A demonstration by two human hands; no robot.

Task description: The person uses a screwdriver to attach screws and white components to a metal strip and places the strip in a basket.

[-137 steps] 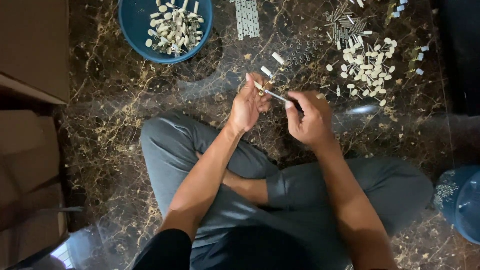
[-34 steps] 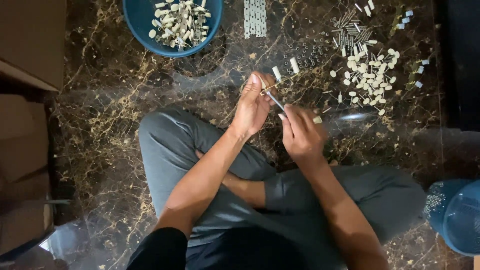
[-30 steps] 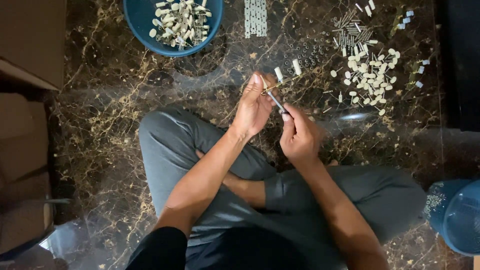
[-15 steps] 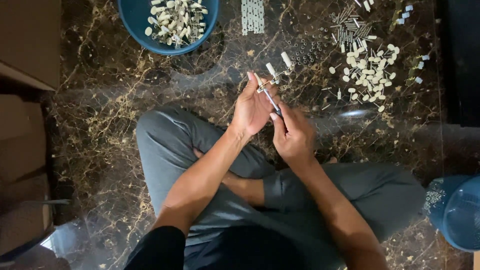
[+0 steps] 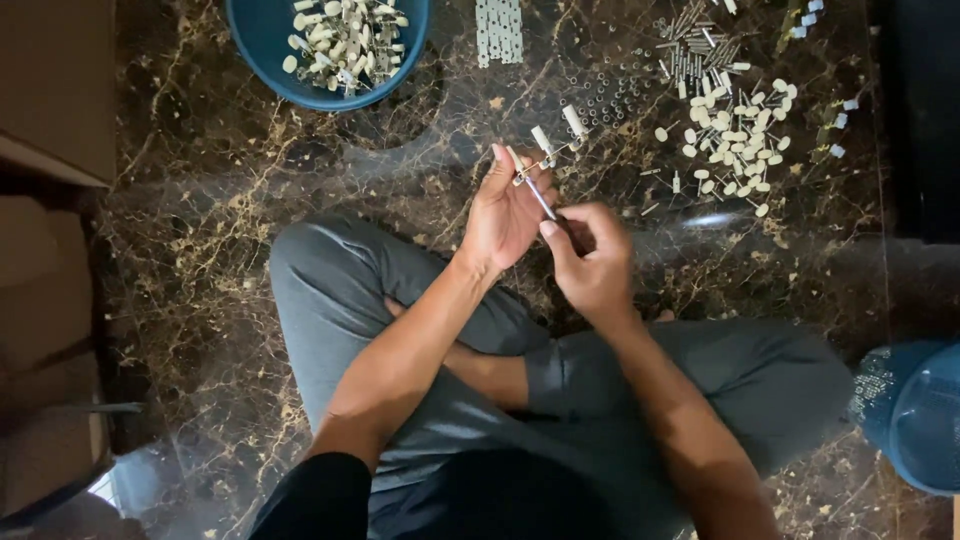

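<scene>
Head view, looking straight down on a person seated cross-legged on a dark marble floor [image 5: 200,250] with gold veining. Open floor lies to the left of the knees and between the hands and the objects above them; the left edge is bounded by brown cardboard boxes [image 5: 50,90], the right edge by a dark vertical strip, and a blue container [image 5: 915,415] sits at the lower right just beside the person's right knee. Left hand [image 5: 505,215] is raised with fingers curled narrowly, pinching a small metal piece [image 5: 530,172] at its fingertips. Right hand [image 5: 592,258] is closed around the handle end of a thin metal tool [image 5: 540,198], whose shaft runs diagonally up-left to meet the small piece; the tool's grip is hidden in the fist. Both hands are held just above the grey-trousered legs, touching each other at the thumbs. Ahead of them, a blue bowl [image 5: 270,60] holds pale assembled parts; a loose pile of cream round pieces [image 5: 735,135] lies upper right, with short metal pins [image 5: 695,55] above it and a white perforated strip [image 5: 499,30] near the top centre. Lighting is dim.
</scene>
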